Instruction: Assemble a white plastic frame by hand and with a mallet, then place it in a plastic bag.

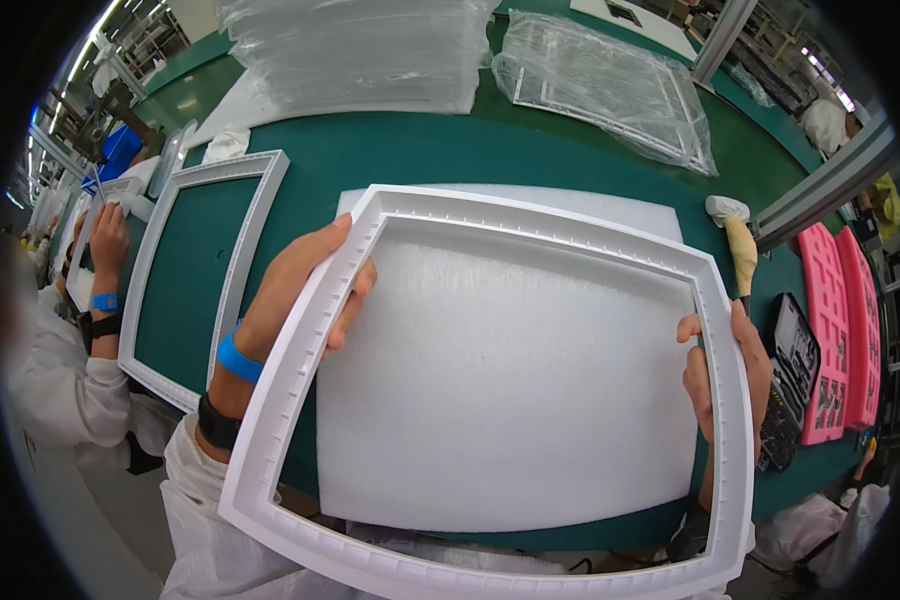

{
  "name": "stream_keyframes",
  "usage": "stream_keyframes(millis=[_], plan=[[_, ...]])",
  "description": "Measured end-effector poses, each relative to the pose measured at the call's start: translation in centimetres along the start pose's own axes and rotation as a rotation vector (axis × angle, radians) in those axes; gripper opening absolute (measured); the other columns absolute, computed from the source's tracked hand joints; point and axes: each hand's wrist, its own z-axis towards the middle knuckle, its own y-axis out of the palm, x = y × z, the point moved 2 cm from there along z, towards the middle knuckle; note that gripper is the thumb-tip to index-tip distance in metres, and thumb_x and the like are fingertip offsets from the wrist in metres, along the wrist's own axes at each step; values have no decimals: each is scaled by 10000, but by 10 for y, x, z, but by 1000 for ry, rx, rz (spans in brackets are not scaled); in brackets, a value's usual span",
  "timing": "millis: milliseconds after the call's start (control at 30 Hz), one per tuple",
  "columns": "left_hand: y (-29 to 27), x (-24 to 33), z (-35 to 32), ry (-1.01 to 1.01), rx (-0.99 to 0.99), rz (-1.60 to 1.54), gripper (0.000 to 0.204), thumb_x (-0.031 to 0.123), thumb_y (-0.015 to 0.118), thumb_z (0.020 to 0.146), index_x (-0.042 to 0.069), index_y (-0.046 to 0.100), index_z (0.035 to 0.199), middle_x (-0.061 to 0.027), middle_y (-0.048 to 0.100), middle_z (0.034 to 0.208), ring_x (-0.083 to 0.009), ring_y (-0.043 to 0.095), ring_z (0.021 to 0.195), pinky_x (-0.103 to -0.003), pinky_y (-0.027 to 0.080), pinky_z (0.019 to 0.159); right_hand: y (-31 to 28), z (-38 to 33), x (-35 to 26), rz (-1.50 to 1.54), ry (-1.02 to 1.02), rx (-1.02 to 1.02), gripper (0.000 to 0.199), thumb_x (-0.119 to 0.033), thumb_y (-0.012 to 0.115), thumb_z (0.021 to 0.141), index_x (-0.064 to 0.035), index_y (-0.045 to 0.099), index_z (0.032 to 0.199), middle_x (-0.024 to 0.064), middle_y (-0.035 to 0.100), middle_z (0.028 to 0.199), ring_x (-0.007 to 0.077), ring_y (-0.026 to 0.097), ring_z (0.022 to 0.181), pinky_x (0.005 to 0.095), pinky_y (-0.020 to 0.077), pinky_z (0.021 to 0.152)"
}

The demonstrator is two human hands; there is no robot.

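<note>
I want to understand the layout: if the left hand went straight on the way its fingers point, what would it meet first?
Probably the white foam sheet lying behind the white rectangular plastic frame that the left hand grips; depth is unclear.

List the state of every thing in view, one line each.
White frame: held up, tilted, over the foam sheet.
Left hand: gripping the frame's left side.
Right hand: gripping its right side.
Foam sheet: flat on the green table.
Second frame: lying flat.
Bagged frame: wrapped in plastic.

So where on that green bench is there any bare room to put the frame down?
The white foam sheet under the held frame lies bare. A green strip runs between it and the second frame. The far end is crowded with bagged stacks, the right with pink trays.
</note>
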Motion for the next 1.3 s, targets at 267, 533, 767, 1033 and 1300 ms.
stream_keyframes(millis=[267, 533, 767, 1033, 1300], plan=[[-7, -4, -2, 13, -61, -3, 620, 429, 262, 1098, 14, 628, 817, -57, 542, 492, -141, 631, 381, -190, 485, 293, 3, 2, 5, 22, 83, -11, 671, -406, 190, 1106, 158, 542, 1023, 179, 564, 495, 173, 574, 327, 199, 441, 282], [-6, -3, -5, 26, -18, -8, 564, 415, 283, 1097, -3, 597, 884, -59, 560, 575, -134, 637, 396, -195, 509, 305, -5, 5, -3, -466, 4, 21, 507, -353, 373, 1082, 107, 584, 1106, 114, 617, 619, 112, 567, 406, 176, 447, 373], [11, 6, -10, -31, 16, 95, 467, 392, 352, 1077, -35, 487, 1207, -55, 644, 733, -109, 606, 404, -187, 481, 324, 21, -4, -34, -1562, -476, 57, 419, -187, 626, 946, -34, 594, 1334, 175, 558, 1252, 302, 540, 1185, 376, 414, 976], [6, 1, -7, 5, -35, 127, 518, 395, 404, 1058, -29, 443, 1354, -62, 631, 737, -84, 594, 416, -171, 483, 329, 59, 19, -5, -1829, -506, -176, 496, -170, 669, 916, -34, 567, 1381, 194, 580, 1319, 322, 513, 1263, 426, 288, 1087], [7, -6, -2, 80, -39, 199, 595, 364, 408, 1057, -48, 336, 1480, -66, 629, 753, -113, 603, 419, -186, 495, 332, 74, 81, -6, -1388, -431, -165, 288, -271, 760, 875, 9, 748, 943, 103, 674, 814, 194, 591, 733, 294, 443, 682]])
